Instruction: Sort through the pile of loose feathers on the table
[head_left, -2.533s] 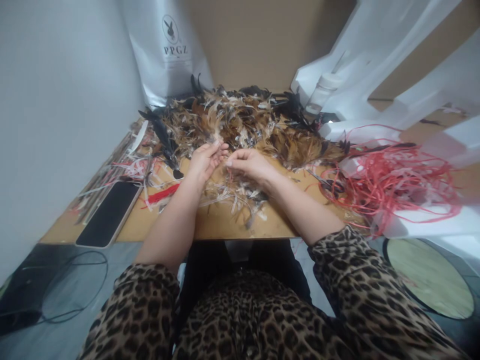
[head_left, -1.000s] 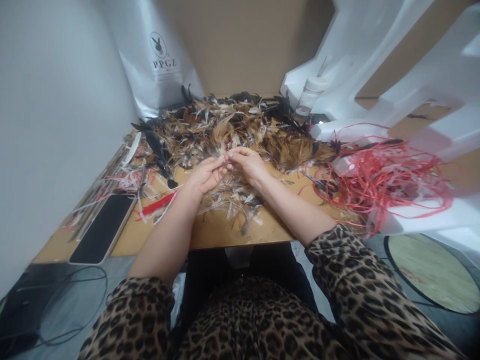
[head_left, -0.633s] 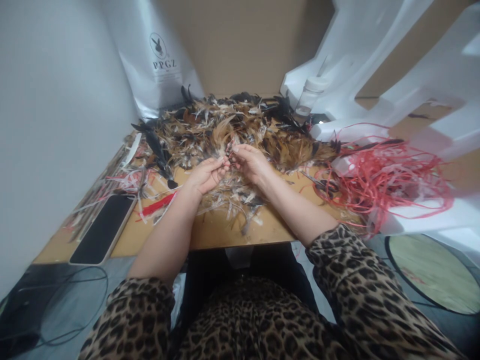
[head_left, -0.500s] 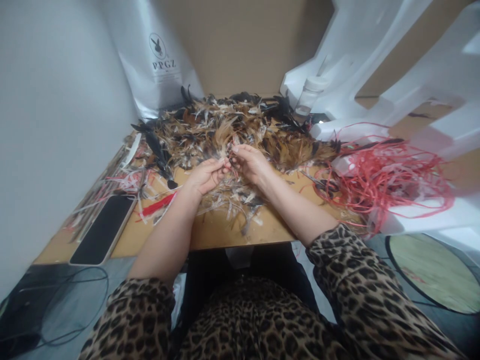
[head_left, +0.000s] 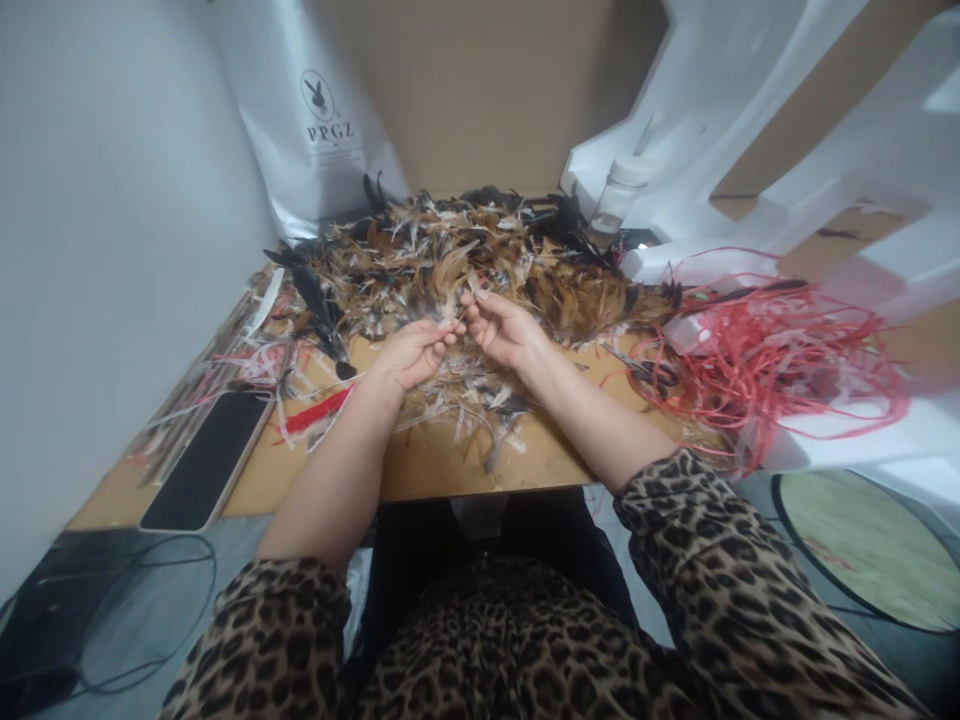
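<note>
our left hand [head_left: 412,354] pinched a brown feather tuft [head_left: 450,274] pointing away from us; our right hand [head_left: 508,328], just beside, pinched a reddish strand [head_left: 462,319].

We lose the base of the tan feathers [head_left: 452,268] where the left hand [head_left: 420,350] pinches it, and the thin strand [head_left: 463,319] reaching the right hand [head_left: 504,326] is too small to tell. Beyond the fingers [head_left: 447,329] and to their left, the silvery bag [head_left: 322,185] runs off the top edge, its smallest print unreadable to us. Right of the fingers, red strips [head_left: 787,360] partly cover the scissors [head_left: 651,371], and farther off we find the jar [head_left: 621,192] blurred.
</note>
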